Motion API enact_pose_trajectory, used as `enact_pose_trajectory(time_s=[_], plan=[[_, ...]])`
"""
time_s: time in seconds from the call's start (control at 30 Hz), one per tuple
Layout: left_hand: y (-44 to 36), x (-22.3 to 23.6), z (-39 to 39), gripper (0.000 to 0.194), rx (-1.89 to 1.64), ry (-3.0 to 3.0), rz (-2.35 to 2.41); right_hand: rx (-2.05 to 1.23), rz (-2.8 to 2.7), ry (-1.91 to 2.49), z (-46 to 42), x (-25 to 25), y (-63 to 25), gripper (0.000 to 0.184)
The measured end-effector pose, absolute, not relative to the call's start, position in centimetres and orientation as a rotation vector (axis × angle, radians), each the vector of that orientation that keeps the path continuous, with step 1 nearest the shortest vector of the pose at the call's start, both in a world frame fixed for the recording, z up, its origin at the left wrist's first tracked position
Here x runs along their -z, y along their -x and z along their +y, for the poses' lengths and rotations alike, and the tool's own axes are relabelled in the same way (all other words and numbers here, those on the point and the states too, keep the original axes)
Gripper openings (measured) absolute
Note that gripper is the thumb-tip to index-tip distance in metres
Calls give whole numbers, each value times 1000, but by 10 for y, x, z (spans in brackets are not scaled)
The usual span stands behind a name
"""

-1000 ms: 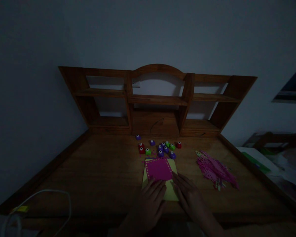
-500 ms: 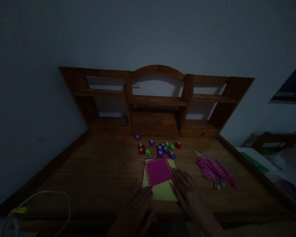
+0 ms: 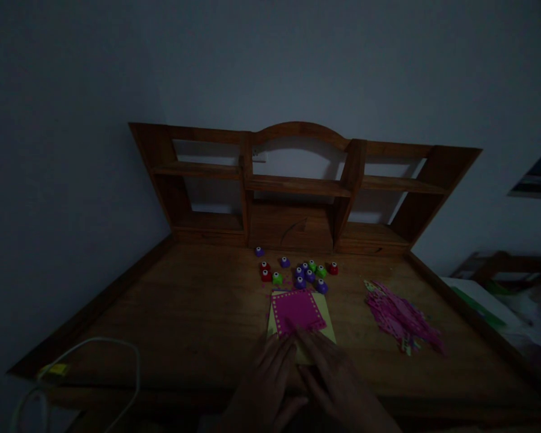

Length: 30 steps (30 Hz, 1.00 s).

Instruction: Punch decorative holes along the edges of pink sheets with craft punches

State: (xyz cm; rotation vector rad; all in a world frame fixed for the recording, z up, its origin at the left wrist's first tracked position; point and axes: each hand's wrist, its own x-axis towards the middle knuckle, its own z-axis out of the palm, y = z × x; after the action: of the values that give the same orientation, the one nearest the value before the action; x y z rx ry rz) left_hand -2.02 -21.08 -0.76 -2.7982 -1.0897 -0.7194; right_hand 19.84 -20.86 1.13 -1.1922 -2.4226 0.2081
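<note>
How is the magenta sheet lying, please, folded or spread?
The magenta sheet is mostly spread, its face showing over the yellow paper; hands partly hide its near edge, so I cannot tell there.

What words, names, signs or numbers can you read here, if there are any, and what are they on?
None that I can read.
Pink sheet: small shapes along its edges, no readable letters.
Yellow sheet: no writing I can see.
Green flat thing at the right: too blurred to tell.
Yellow thing at the left: too dark to tell.
</note>
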Motion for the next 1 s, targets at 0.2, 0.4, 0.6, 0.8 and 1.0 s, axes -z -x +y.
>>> enact_pose_trajectory(time_s=[0.2,0.4,0.6,0.8,1.0], plan=[[26,9,-210,64,627,2841,-1117,-211,-2538,1085,-200,-19,-211,65],[25,11,-209,67,663,2834,-1139,-142,-2536,1093,-194,-25,-229,63],[25,6,-209,68,715,2833,-1109,-117,-2587,1075,-190,-32,-247,62],[15,-6,-199,66,680,2937,-1041,-121,-2544,1080,-187,-29,-258,61],[3,-10,-190,62,721,2929,-953,-70,-2534,1111,-188,-22,-256,63]])
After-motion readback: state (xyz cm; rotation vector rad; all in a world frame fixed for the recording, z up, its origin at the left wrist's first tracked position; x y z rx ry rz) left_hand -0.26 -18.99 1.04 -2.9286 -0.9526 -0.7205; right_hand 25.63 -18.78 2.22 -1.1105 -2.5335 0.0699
